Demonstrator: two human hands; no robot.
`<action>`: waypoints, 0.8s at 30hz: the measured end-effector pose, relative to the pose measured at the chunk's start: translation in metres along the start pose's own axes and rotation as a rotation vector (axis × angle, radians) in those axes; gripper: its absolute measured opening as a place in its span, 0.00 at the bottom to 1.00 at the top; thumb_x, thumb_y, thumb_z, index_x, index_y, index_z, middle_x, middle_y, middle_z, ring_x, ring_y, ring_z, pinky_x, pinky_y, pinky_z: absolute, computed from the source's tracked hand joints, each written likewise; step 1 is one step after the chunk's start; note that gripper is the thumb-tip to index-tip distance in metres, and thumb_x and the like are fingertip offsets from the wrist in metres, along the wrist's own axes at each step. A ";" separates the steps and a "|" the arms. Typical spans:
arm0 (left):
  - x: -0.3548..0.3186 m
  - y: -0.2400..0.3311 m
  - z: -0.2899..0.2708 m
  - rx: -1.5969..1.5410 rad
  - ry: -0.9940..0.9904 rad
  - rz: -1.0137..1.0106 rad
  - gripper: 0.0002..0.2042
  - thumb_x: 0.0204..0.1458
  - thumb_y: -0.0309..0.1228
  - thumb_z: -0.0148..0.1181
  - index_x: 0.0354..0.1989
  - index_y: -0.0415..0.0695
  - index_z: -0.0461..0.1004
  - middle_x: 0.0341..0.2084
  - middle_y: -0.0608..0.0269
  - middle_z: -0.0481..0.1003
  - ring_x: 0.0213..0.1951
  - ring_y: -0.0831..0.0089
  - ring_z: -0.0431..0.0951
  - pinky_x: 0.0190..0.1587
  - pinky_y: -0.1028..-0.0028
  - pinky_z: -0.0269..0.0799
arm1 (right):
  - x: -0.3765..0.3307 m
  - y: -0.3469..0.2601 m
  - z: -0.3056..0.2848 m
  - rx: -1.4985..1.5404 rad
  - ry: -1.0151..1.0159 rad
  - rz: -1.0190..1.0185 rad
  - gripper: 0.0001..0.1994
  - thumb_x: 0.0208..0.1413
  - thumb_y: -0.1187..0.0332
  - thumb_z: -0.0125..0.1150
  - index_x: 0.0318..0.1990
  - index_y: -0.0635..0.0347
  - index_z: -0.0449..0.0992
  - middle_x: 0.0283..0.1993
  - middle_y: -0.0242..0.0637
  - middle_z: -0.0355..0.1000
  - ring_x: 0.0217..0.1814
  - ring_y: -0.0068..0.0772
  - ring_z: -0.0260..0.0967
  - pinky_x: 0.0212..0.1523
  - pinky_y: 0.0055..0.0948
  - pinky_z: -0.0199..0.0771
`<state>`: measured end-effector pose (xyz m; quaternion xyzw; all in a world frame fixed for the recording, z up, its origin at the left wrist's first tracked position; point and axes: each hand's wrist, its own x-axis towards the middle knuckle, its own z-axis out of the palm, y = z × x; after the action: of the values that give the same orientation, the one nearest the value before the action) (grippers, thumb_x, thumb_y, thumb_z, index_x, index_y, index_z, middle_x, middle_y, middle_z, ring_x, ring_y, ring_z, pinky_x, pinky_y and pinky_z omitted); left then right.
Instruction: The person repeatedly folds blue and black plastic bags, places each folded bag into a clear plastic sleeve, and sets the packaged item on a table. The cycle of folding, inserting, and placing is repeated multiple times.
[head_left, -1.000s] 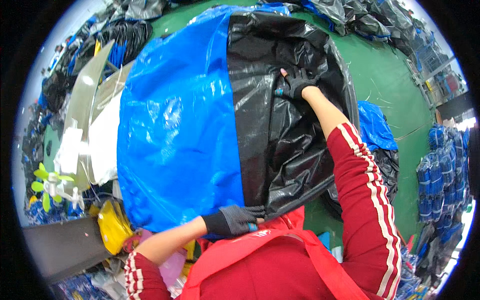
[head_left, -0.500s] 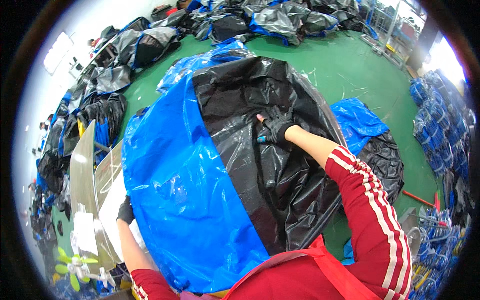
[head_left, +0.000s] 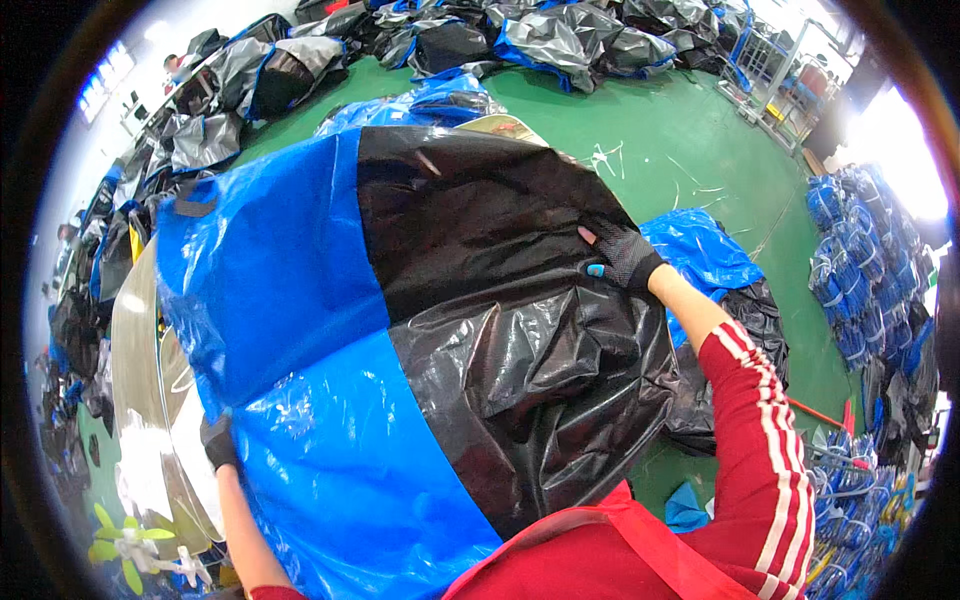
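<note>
Left grip (head_left: 217,440) holds a blue-and-black plastic sheet (head_left: 420,340) by its left edge; right grip (head_left: 622,258) touches its black side, closure unclear.

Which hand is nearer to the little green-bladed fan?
Left. The left hand, at the blue panel's left edge, is close to the fan; the right hand is farther away, across on the black panel.

Gloved hands (head_left: 626,258) — well apart, right higher
</note>
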<state>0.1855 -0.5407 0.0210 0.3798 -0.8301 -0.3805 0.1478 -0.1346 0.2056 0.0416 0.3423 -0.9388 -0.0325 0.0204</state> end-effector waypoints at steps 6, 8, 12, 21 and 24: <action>-0.093 0.117 0.145 0.568 0.173 0.469 0.35 0.54 0.45 0.56 0.66 0.37 0.57 0.66 0.40 0.55 0.69 0.45 0.50 0.71 0.54 0.42 | 0.025 -0.003 -0.023 -0.129 -0.364 0.117 0.32 0.53 0.42 0.54 0.61 0.51 0.68 0.58 0.47 0.69 0.62 0.52 0.64 0.61 0.46 0.65; -0.137 0.153 0.209 0.561 -0.044 1.054 0.33 0.55 0.49 0.52 0.66 0.41 0.59 0.67 0.44 0.55 0.70 0.45 0.47 0.70 0.46 0.34 | 0.059 -0.012 -0.062 0.055 0.160 0.059 0.19 0.52 0.52 0.56 0.46 0.53 0.77 0.37 0.47 0.75 0.49 0.52 0.71 0.48 0.48 0.72; -0.193 0.187 0.273 0.508 -0.383 0.987 0.35 0.53 0.55 0.52 0.66 0.46 0.60 0.68 0.43 0.52 0.69 0.38 0.45 0.68 0.39 0.32 | 0.171 -0.032 -0.121 -0.034 0.660 -0.019 0.52 0.37 0.37 0.68 0.67 0.59 0.56 0.64 0.53 0.62 0.65 0.57 0.60 0.60 0.48 0.65; -0.135 0.244 0.298 0.582 -0.230 1.288 0.35 0.53 0.58 0.51 0.66 0.51 0.59 0.67 0.46 0.55 0.68 0.44 0.51 0.65 0.39 0.44 | 0.098 -0.134 -0.149 0.226 0.879 -0.496 0.15 0.57 0.60 0.52 0.46 0.59 0.73 0.39 0.45 0.73 0.41 0.49 0.72 0.38 0.45 0.73; -0.123 0.217 0.286 0.636 -0.236 1.181 0.34 0.54 0.56 0.51 0.66 0.50 0.60 0.66 0.46 0.56 0.68 0.45 0.52 0.64 0.41 0.46 | -0.036 -0.146 -0.117 0.484 -0.047 -0.459 0.22 0.61 0.57 0.49 0.60 0.56 0.63 0.44 0.50 0.73 0.42 0.53 0.74 0.42 0.46 0.75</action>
<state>0.0024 -0.2095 -0.0030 -0.1561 -0.9803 -0.0121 0.1203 -0.0062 0.1114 0.1469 0.5387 -0.8180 0.1800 -0.0909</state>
